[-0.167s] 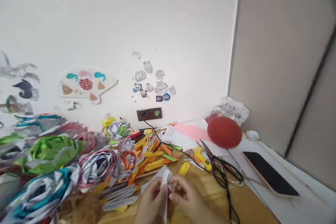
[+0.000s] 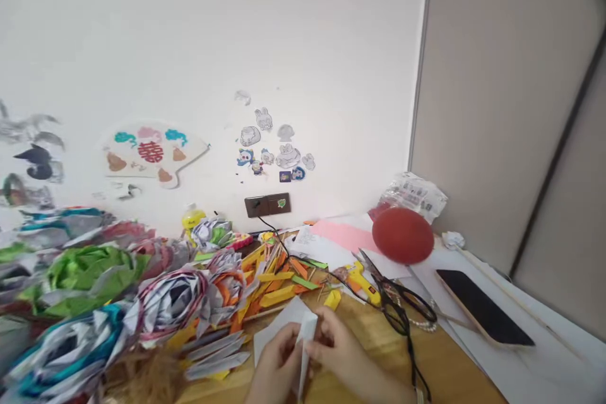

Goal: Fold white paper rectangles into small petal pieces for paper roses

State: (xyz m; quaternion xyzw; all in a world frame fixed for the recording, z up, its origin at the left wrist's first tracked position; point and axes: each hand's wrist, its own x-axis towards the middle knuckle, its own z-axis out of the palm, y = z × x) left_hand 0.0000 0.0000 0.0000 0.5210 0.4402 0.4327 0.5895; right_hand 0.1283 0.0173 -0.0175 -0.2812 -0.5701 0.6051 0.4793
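Observation:
Between my two hands a folded strip of white paper (image 2: 307, 330) stands on edge, close to the table's front. My left hand (image 2: 277, 356) is closed on its left side, the thumb against the paper. My right hand (image 2: 336, 344) pinches the strip's other side near the top, fingers partly behind it. A flat white sheet (image 2: 272, 325) lies on the wood just beyond and left of my left hand. Left of my hands are several folded grey-white paper strips (image 2: 218, 353). Yellow and orange paper strips (image 2: 279, 297) are heaped ahead of them.
Paper flowers (image 2: 95, 274) crowd the left side. To the right lie black-handled scissors (image 2: 402, 306), a yellow glue gun (image 2: 364, 284) with its cord, and a phone (image 2: 485, 306) on white paper. A red balloon-like object (image 2: 402, 235) sits near the wall below a socket plate (image 2: 267, 204).
My right hand has risen slightly and now pinches the paper strip, where its fingers were beside it before. The strip has turned to show more of its face. The view has shifted slightly.

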